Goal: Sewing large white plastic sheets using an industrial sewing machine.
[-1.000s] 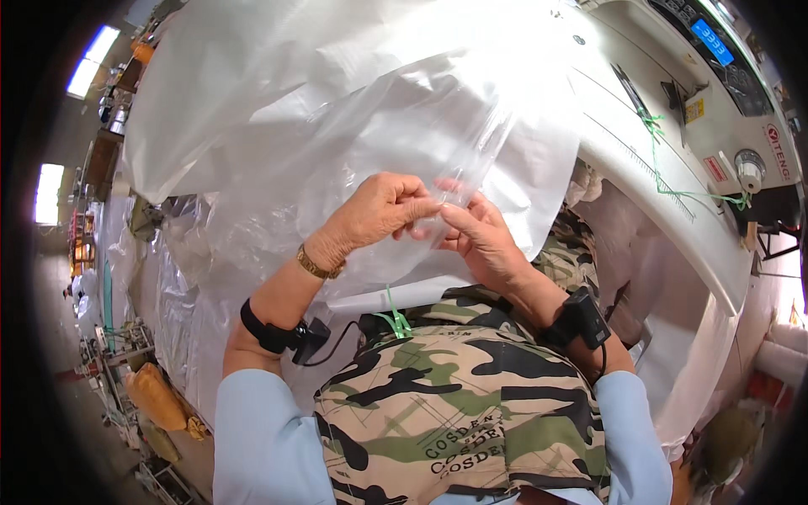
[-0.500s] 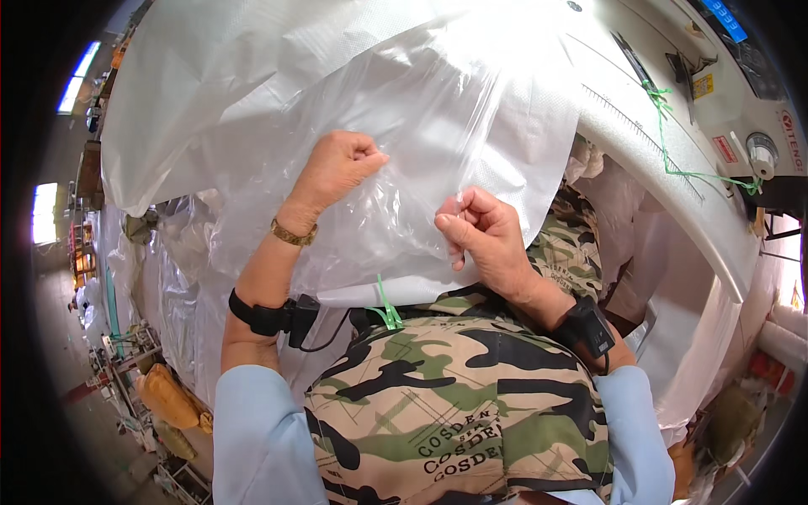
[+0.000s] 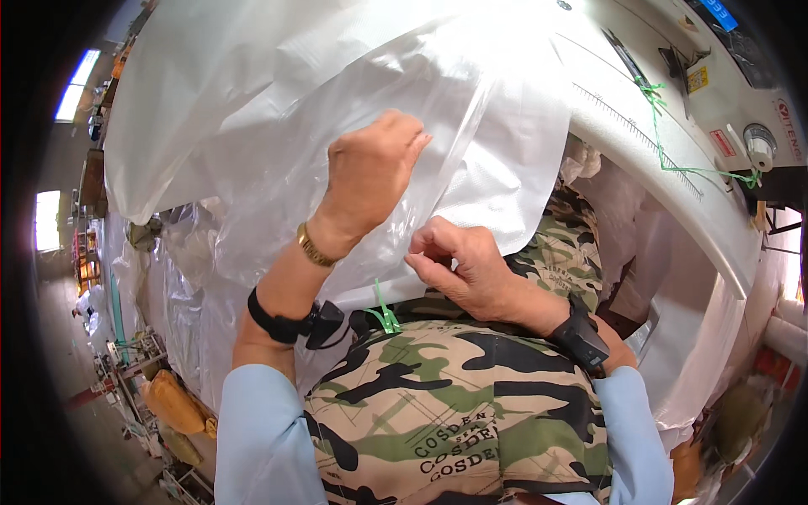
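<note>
A large white plastic sheet [image 3: 227,118] spreads in front of me and drapes toward my lap, with glossy clear plastic film [image 3: 459,139] lying in creases over it. My left hand [image 3: 374,172], back turned up and fingers closed in a pinch, is over the film; what lies between its fingertips is hidden. Lower and to the right, my right hand [image 3: 467,265] pinches the film's near part between curled thumb and forefinger. A gold watch [image 3: 316,246] circles my left wrist. Green plastic strands [image 3: 385,313] hang at the front of my camouflage apron [image 3: 454,379].
On the right a white sewing machine table [image 3: 673,181] has a printed ruler along its curved edge. Green string [image 3: 661,118] runs across it near a machine dial [image 3: 760,145]. Crumpled clear plastic [image 3: 181,252] hangs at the left, beside a yellow-brown bundle [image 3: 172,402].
My left hand has moved up and to the right, turning its back upward. My right hand has shifted left and slightly down, so the hands are closer. The film has shifted with them.
</note>
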Tool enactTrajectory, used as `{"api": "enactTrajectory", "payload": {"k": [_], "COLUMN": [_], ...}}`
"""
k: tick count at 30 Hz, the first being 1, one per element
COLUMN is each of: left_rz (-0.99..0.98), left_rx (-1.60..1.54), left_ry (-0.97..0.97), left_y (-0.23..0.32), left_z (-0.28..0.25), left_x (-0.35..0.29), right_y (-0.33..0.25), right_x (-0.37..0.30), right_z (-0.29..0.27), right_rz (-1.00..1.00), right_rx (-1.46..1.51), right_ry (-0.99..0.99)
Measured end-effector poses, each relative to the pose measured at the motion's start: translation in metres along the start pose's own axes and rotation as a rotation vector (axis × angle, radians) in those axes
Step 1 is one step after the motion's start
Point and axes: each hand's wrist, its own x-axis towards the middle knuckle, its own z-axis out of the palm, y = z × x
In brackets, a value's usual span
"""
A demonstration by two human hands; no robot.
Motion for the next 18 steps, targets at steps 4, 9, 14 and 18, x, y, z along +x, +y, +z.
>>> {"api": "enactTrajectory", "payload": {"k": [4,9,14,18], "left_rz": [-0.565,-0.512,-0.615,-0.587], "left_rx": [-1.051,-0.973,-1.185,-1.139], "left_ry": [-0.216,-0.316,-0.225,-0.190], "left_y": [0.017,0.019,0.031,0.039], "left_z": [-0.019,-0.009,-0.012,-0.008], "left_x": [0.004,-0.006,-0.009,-0.010], "right_y": [-0.001,-0.001,0.019,0.060], "right_x": [0.002,0.000,-0.028,-0.037], "right_z": [-0.002,-0.013,-0.056,-0.065], "right_rz": [-0.071,-0.240,-0.203,0.173], "right_rx": [-0.157,-0.332,-0.599,-0.270], "right_ry": [0.013,0.048,0.708,1.014]}}
